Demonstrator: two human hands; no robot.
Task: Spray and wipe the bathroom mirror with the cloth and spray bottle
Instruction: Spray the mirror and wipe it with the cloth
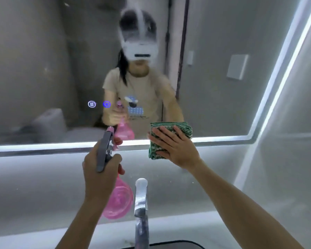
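Your green cloth [171,139] sits folded and flat against the bottom edge of the bathroom mirror [43,69], straddling the lit strip [52,145] that borders the glass, its longer side running up and down. Your right hand [174,146] presses it there with fingers straight and spread, palm on the fabric, which looks like a wiping hold that keeps the whole pad in contact. Just to its left, your left hand [101,169] is wrapped around the neck of the pink spray bottle [117,200], a finger curled at the trigger. The bottle hangs roughly upright, body below your fist, while its grey head and pink nozzle [110,129] point forward and up at the glass, close to it, probably ready to spray. Below both hands, the chrome faucet [141,209] rises from the sink's edge.
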